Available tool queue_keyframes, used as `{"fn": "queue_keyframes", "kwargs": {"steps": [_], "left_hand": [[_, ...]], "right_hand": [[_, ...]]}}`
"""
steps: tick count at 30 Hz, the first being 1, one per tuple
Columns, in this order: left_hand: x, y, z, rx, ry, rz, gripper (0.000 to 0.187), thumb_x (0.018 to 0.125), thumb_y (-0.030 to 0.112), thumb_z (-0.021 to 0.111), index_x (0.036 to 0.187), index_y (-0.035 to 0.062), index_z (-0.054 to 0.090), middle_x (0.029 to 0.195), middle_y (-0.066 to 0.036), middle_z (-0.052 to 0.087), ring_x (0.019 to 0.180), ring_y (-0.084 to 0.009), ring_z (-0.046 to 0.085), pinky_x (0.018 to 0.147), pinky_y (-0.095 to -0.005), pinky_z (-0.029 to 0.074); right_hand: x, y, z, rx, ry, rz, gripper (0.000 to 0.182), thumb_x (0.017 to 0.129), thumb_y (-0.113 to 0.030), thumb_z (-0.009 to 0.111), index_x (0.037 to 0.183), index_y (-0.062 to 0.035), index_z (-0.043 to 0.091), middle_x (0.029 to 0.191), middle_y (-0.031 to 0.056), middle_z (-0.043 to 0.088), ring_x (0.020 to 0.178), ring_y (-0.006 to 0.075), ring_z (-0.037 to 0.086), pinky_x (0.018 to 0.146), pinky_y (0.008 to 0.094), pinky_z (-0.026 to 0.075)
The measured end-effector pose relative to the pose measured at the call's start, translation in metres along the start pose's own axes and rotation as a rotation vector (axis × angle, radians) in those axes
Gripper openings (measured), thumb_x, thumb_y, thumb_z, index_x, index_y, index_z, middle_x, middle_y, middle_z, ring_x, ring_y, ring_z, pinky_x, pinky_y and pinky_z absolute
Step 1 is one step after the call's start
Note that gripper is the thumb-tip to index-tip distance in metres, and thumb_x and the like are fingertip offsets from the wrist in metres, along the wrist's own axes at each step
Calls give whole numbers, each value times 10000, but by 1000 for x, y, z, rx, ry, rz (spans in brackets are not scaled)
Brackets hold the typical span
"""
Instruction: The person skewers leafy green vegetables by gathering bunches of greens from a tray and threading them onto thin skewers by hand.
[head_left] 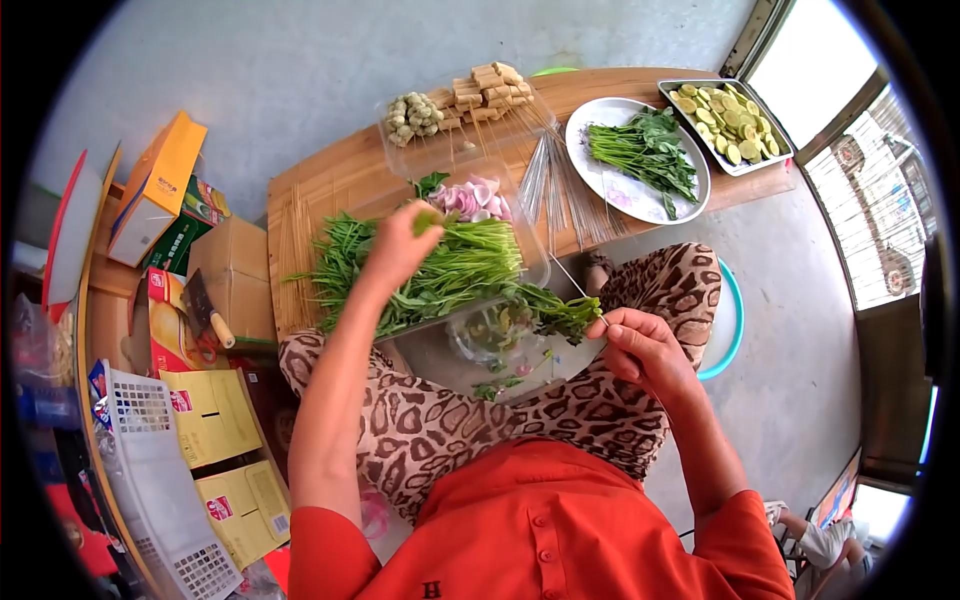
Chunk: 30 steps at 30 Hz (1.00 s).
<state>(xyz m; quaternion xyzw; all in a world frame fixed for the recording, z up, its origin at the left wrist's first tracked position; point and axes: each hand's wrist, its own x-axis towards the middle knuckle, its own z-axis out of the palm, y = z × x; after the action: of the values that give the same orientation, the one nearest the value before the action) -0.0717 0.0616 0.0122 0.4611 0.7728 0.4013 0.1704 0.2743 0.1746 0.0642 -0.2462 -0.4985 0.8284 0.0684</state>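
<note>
My right hand [645,348] pinches a thin skewer [568,274] beside a bunch of leafy greens [566,314] at its fingertips. Over the clear tray [540,262], my left hand [402,243] has its fingers closed around a bit of green. Beneath it lies a large pile of green stems [450,262] with leaves. Pink-white pieces [474,199] sit behind the stems in the same tray. A clear plastic bag [490,335] with some leaves hangs below the tray's front edge.
Loose skewers [562,190] lie mid-table. Behind them, a clear tray holds skewered brown rolls [488,90]. A white oval plate [590,115] of skewered greens and a metal tray [672,88] of sliced rounds stand right. A cleaver [205,308] leans by boxes at left. A person [825,540] is lower right.
</note>
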Motion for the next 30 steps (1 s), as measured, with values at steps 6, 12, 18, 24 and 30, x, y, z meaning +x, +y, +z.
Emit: {"fn": "queue_keyframes", "kwargs": {"steps": [6, 12, 18, 24, 30], "left_hand": [[0, 44, -101, -704, 266, 110, 199, 872, 178, 637, 1032, 77, 576, 959, -62, 671, 653, -38, 480, 577, -198, 402], [-36, 95, -133, -683, 425, 197, 202, 889, 195, 606, 1030, 54, 574, 919, -78, 666, 697, -69, 523, 631, -227, 416], [-52, 69, -81, -807, 222, 40, 258, 882, 205, 619, 1074, 42, 562, 837, -42, 622, 848, -141, 569, 824, -290, 427], [-58, 30, -34, -1074, 108, -83, 156, 881, 117, 588, 1010, 43, 542, 809, -65, 615, 701, -155, 579, 643, -287, 506], [-73, 19, -8, -1057, -13, -94, 198, 890, 143, 591, 1033, 21, 530, 819, -72, 620, 703, -153, 570, 690, -305, 477]], "right_hand": [[6, -1, 7, -12, -25, -11, 203, 978, -178, 483, 993, -18, 606, 516, -51, 388, 430, 36, 312, 419, 189, 232], [5, -7, 21, -19, -38, -18, 208, 977, -187, 487, 980, -14, 604, 510, -50, 384, 423, 36, 311, 416, 191, 230], [13, -16, 50, -14, -121, -53, 208, 976, -175, 484, 1000, -12, 611, 514, -57, 384, 429, 32, 312, 428, 188, 226], [34, -12, 78, -81, -155, -15, 218, 979, -183, 479, 1036, -25, 619, 516, -64, 384, 433, 24, 304, 425, 186, 205], [80, -4, 105, -143, 94, -159, 169, 918, -131, 600, 1055, -33, 608, 592, -86, 449, 485, -1, 358, 440, 181, 251]]}}
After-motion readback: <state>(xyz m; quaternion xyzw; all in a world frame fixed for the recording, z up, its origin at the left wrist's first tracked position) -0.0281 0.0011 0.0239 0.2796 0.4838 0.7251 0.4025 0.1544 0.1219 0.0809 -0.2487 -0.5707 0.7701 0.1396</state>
